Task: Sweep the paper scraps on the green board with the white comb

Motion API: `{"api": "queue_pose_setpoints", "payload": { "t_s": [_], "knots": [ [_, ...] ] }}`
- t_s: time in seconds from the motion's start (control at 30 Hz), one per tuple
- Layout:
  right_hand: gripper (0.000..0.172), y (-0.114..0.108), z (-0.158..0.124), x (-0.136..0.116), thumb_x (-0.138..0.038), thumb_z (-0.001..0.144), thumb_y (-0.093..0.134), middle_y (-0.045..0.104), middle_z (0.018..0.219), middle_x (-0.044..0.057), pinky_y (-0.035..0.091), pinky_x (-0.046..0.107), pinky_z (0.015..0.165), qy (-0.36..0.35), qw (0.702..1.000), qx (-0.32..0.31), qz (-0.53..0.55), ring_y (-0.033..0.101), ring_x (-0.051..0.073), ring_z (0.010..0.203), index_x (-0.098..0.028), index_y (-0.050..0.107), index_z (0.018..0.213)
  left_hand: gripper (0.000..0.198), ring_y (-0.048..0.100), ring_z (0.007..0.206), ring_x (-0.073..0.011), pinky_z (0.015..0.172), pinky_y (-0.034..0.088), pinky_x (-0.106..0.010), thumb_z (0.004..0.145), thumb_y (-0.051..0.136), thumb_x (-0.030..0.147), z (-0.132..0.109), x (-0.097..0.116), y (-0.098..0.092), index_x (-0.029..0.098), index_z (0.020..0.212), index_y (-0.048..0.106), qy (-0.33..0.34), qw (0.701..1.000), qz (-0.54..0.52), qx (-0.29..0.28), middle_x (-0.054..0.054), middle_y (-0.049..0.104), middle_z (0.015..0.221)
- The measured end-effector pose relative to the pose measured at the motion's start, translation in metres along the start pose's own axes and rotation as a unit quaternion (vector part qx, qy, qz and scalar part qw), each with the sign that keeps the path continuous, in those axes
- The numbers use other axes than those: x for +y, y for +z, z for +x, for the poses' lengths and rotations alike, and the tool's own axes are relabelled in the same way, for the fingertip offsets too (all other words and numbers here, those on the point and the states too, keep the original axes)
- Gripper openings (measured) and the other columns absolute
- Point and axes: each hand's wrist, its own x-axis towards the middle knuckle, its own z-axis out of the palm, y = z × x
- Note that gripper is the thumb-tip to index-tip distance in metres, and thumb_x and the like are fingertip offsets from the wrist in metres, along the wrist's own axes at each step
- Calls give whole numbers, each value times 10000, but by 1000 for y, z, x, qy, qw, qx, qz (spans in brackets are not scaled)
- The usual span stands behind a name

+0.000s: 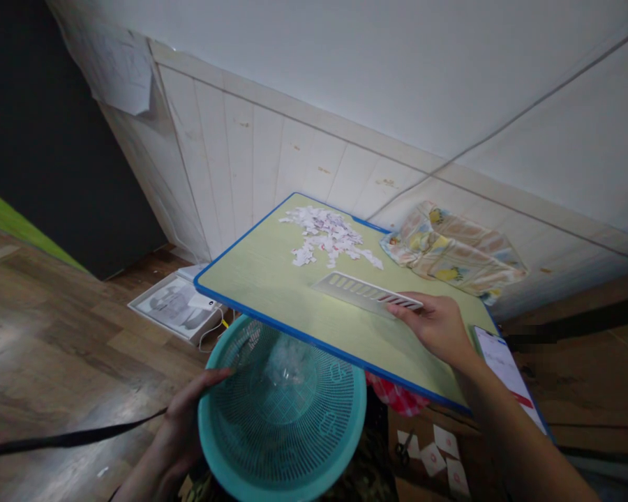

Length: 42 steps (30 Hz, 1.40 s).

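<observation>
My left hand (pixel 188 411) grips the left rim of a teal plastic basket (pixel 282 446), its thumb over the edge. Clear crumpled plastic (pixel 287 362) lies inside the basket, which is partly under the table's front edge. My right hand (pixel 434 324) is closed on the right end of a flat white slotted strip (pixel 353 291), held over the pale green tabletop (pixel 262 279) with a blue edge. Beyond the strip, a pile of torn white paper bits (pixel 329 233) is spread near the back of the table.
A patterned cloth (pixel 444 251) sits at the table's back right, and a clipboard with paper (pixel 505 366) at its right edge. On the floor are a white box (pixel 175 307), scissors (pixel 404 450) and several paper cards (pixel 444 440). A panelled wall (pixel 251 153) stands behind the table.
</observation>
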Motion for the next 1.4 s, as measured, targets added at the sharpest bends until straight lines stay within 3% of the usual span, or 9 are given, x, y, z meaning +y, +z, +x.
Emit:
{"api": "queue_pose_setpoints", "payload": {
  "t_s": [0.17, 0.37, 0.57, 0.73, 1.03, 1.2, 1.27, 1.4],
  "knots": [
    [172, -8, -1, 5, -350, 850, 738, 828, 832, 41, 578, 296, 603, 4, 1000, -20, -3, 761, 234, 682, -237, 849, 919, 88, 773, 610, -280, 639, 668, -380, 778, 751, 95, 5, -3, -5, 72, 792, 835, 5, 997, 69, -29, -137, 833, 705],
    [194, -15, -13, 14, -350, 886, 717, 834, 897, 40, 601, 312, 668, 5, 1000, -1, -27, 779, 242, 747, -228, 843, 968, 55, 722, 512, -214, 569, 645, -311, 754, 780, 91, 11, -6, -8, 110, 734, 827, 24, 997, 62, -29, -74, 802, 623],
    [149, -15, -26, 3, -327, 874, 733, 834, 888, 23, 614, 306, 693, 18, 999, -21, -31, 789, 242, 759, -248, 847, 930, 253, 717, 462, -220, 489, 621, -291, 795, 642, -5, -6, 0, 14, 93, 622, 798, -6, 999, 42, 9, -108, 782, 565],
    [118, -16, -34, -7, -302, 861, 743, 834, 881, 10, 626, 289, 699, 15, 999, -29, -33, 795, 233, 751, -264, 849, 899, 290, 705, 433, -213, 445, 599, -273, 800, 601, -28, -13, 1, 26, 89, 615, 791, 4, 999, 32, 11, -102, 766, 529],
    [124, -16, -52, -29, -244, 868, 749, 827, 843, -3, 621, 244, 618, -51, 997, -49, -14, 786, 207, 653, -299, 854, 903, 219, 735, 473, -225, 501, 628, -283, 800, 635, 0, -6, 0, 16, 68, 666, 794, -11, 1000, 14, -2, -129, 790, 577],
    [127, -18, -54, -32, -246, 869, 745, 824, 818, -7, 616, 239, 588, -49, 997, -60, -31, 784, 208, 639, -301, 856, 893, 230, 724, 465, -208, 487, 620, -271, 797, 623, 0, -7, 0, 17, 89, 662, 787, 2, 1000, 25, -7, -108, 785, 560],
    [112, -16, -53, -30, -269, 869, 747, 825, 822, -1, 621, 253, 600, -38, 997, -48, -41, 789, 220, 658, -290, 856, 882, 257, 728, 471, -211, 491, 623, -275, 810, 606, 4, -7, 0, 19, 93, 648, 784, 6, 999, 32, -3, -111, 787, 565],
    [158, -3, -42, -21, -310, 885, 725, 831, 896, 35, 639, 300, 674, 1, 996, 45, -78, 806, 258, 768, -232, 849, 946, 283, 731, 471, -209, 511, 631, -275, 823, 593, 6, -7, 0, 21, 104, 638, 783, 7, 1000, 29, -5, -105, 786, 561]
  ]
}}
